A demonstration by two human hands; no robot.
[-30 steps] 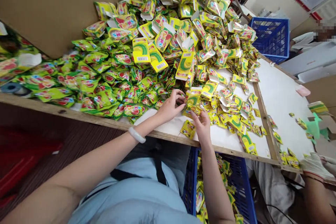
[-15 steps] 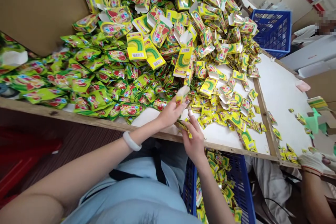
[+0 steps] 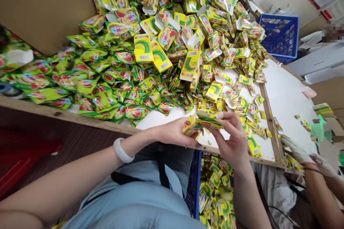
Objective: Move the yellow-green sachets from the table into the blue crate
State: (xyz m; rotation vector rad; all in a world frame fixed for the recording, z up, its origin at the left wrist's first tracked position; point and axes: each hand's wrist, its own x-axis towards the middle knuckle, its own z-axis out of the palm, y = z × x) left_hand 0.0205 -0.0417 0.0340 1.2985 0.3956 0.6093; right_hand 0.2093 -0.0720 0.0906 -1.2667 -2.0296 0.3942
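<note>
Near the table's front edge, my left hand [image 3: 174,132] is closed around a small yellow candy box [image 3: 189,126], its open end turned to the right. My right hand [image 3: 233,141] pinches a green and yellow candy packet [image 3: 211,121] between thumb and fingers. The packet's left end meets the box opening; how far inside it reaches, I cannot tell. Just behind my hands lie small yellow packets [image 3: 204,106]. Green watermelon-print packets [image 3: 135,112] spread across the table to the left, and yellow boxes [image 3: 190,65], many with flaps up, are heaped behind.
Below the wooden table edge [image 3: 104,124], a blue crate [image 3: 194,186] holds several filled yellow boxes. Another blue crate [image 3: 279,35] stands at the far right. A co-worker's gloved hand [image 3: 295,149] works beyond the wooden divider [image 3: 268,114]. A large cardboard sheet [image 3: 59,7] rises at the back left.
My left hand has drawn back toward the table edge with the box. My right hand has moved right and up, bringing the packet to the box opening. The co-worker's gloved hand has shifted left.
</note>
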